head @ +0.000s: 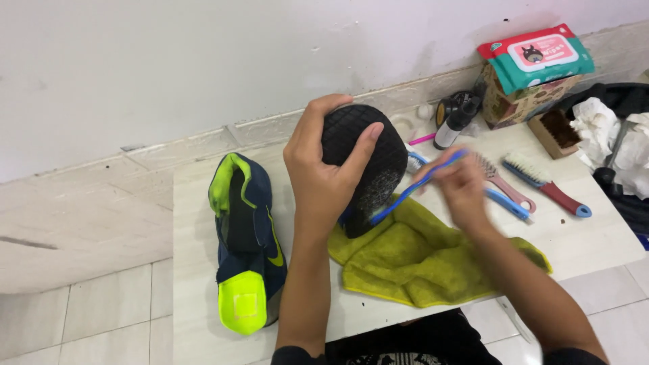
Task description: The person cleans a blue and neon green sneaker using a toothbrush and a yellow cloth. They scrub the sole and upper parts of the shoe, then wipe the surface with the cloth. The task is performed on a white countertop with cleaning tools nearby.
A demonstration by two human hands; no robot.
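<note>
Centrally, left hand grips shoe; right hand (blurred) holds toothbrush.

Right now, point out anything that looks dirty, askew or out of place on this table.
The black shoe sole, gripped by the left hand, has a pale dusty patch where the blue brush in the right hand meets it. The yellow-green cloth lies crumpled underneath. Nothing looks spilled or broken.

Two shoes are seen: one held, one lying flat. Four brushes are counted, plus one yellow cloth, one wipes pack and one bottle.
</note>
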